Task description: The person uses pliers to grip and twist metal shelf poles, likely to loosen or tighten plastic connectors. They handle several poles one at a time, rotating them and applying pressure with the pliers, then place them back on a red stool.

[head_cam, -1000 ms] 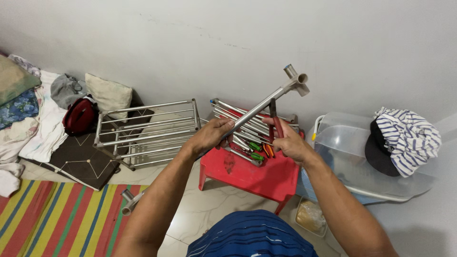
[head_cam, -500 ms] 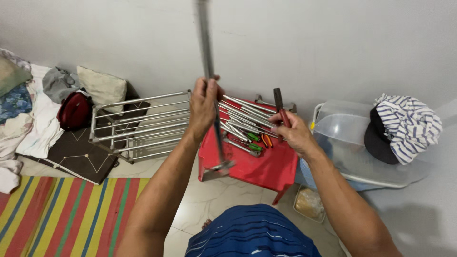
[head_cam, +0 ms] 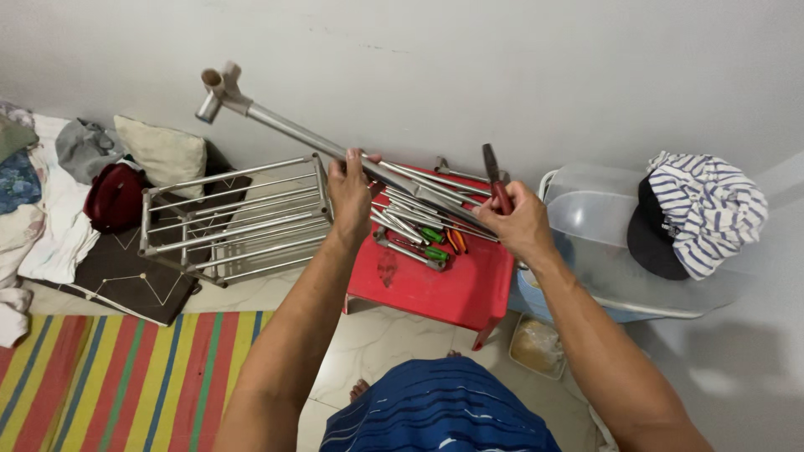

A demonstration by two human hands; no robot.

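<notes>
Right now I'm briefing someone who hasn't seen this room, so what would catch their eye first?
The long silver metal tube with a branched joint at its end stands out, slanting up to the left in the left hand. Beside it the right hand holds red-handled pliers upright. Under both sits a bright red plastic stool strewn with loose steel rods.

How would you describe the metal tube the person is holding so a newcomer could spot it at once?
Start at the red plastic stool by the white wall. Above it, the left hand grips a long grey metal tube slanting up to the left. Unlike the loose rods lying on the stool, it is lifted and ends in a branched connector.
</notes>
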